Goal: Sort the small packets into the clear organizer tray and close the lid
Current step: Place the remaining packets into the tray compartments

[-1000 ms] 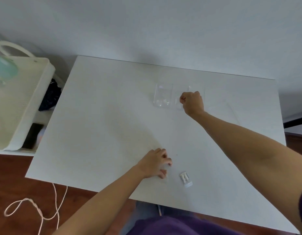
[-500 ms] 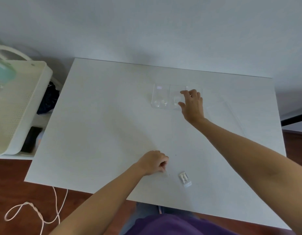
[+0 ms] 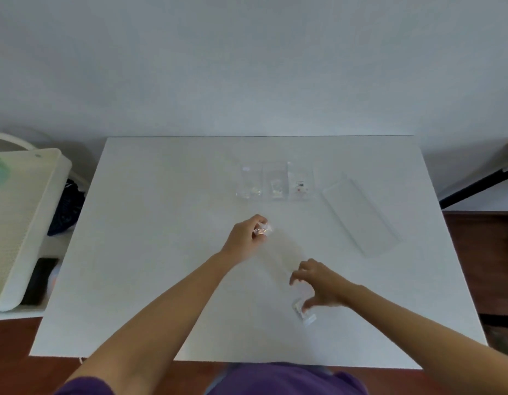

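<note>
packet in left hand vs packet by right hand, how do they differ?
The left hand pinches its packet off the table; the second packet lies flat near the front edge. The right hand is open over the second packet, not gripping. The held packet is nearer the organizer tray. Both are small and clear.

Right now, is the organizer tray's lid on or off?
Off. The lid lies flat on the table, apart from the organizer tray, to its right.
</note>
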Available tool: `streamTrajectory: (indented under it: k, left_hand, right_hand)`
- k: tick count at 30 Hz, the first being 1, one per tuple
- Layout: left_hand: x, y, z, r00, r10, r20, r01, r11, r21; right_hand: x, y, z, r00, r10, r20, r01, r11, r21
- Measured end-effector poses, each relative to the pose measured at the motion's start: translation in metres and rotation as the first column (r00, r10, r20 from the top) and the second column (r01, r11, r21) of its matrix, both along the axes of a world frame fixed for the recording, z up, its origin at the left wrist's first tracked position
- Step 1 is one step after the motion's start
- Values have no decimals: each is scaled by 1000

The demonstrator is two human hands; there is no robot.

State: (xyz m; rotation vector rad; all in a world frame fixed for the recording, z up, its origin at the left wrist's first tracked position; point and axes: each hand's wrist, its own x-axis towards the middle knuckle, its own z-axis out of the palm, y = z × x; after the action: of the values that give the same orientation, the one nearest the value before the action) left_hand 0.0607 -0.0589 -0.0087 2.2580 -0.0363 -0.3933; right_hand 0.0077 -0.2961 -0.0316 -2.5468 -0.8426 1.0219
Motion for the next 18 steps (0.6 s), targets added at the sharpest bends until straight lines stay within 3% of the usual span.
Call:
streamTrajectory:
  k: [6, 18]
  left_hand:
    - [24, -8, 13, 997, 68, 37, -68, 998, 2]
    - [66, -16, 26, 961, 257, 104, -255, 966, -39]
  right_hand:
    - [-12, -1, -11, 990, -19, 141, 17, 1000, 14]
    - [2, 2, -10, 946, -294, 136, 280, 953, 112]
